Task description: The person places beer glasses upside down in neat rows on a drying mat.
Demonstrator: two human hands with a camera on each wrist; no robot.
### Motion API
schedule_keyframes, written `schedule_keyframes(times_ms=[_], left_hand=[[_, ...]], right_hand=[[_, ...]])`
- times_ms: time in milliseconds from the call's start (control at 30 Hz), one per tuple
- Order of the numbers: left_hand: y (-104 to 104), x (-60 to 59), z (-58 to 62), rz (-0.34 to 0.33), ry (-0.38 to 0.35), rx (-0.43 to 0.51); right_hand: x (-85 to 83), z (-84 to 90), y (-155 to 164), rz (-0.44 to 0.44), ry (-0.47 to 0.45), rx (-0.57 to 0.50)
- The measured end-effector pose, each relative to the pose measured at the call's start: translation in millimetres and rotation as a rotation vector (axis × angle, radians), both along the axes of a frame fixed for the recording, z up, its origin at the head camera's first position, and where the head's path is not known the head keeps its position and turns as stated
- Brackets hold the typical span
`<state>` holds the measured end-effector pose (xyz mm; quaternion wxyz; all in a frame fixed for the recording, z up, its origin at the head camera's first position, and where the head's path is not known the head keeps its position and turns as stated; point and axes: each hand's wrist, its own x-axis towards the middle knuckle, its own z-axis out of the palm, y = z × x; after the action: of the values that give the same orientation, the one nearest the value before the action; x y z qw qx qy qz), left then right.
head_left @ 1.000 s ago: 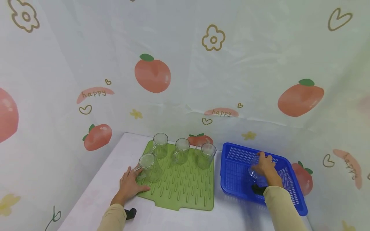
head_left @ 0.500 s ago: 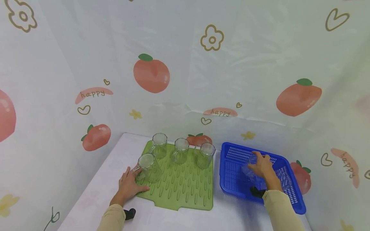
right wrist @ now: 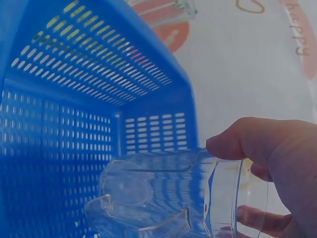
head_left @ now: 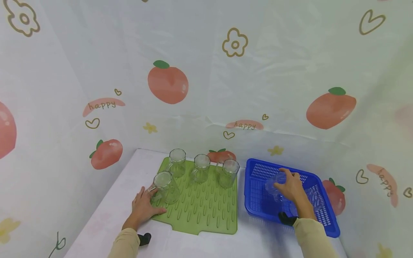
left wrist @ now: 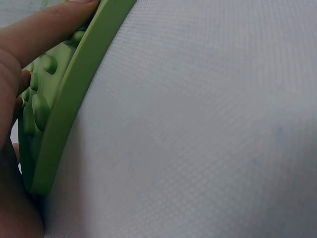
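Right hand [head_left: 290, 187] curled around a clear glass mug [head_left: 273, 183], thumb over the top of the wall and other fingers under it, gripping near the open rim. Mug tilted on its side and lifted above the floor of the blue basket [head_left: 258, 200], inside the basket's walls, at about 9 o'clock from the hand. In the right wrist view, the same glass mug [right wrist: 168, 196] seen with its handle toward the bottom and the perforated basket wall [right wrist: 59, 114] behind it; thumb [right wrist: 247, 141] pressing on the glass. One more clear glass [head_left: 314, 199] lying in the basket at about 3 o'clock from the held mug, partly hidden by the wrist. Left hand [head_left: 143, 208] resting flat with fingers straight and spread, holding nothing, on the front left corner of the green drying mat [head_left: 206, 211]; fingertips lying just beside the nearest standing mug [head_left: 166, 186], contact not possible to tell. In the left wrist view, only the raised mat edge [left wrist: 74, 99] and a finger [left wrist: 44, 27] on it, above the white worktop [left wrist: 208, 129]. Three other glass mugs standing upright in a row along the far side of the mat: one [head_left: 177, 162] at 11 o'clock, one [head_left: 200, 167] at 12 o'clock, one [head_left: 229, 172] at 1 o'clock. Basket placed just beside the mat, at 3 o'clock from it, both on the worktop [head_left: 106, 218].
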<state>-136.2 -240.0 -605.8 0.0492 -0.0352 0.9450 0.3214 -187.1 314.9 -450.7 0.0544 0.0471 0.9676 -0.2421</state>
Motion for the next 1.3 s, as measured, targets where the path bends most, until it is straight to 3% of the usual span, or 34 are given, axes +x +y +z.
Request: schedule_keyframes(times_ms=[933, 1300], left_hand=[[0.3, -1.3, -1.8, 0.0, 0.017, 0.005], [-1.9, -1.3, -5.0, -0.003, 0.009, 0.002]], right_hand=[[30.7, 34.9, -38.1, 0.007, 0.235, -0.119], [42.5, 50.9, -58.9, 0.054, 0.344, -0.289]])
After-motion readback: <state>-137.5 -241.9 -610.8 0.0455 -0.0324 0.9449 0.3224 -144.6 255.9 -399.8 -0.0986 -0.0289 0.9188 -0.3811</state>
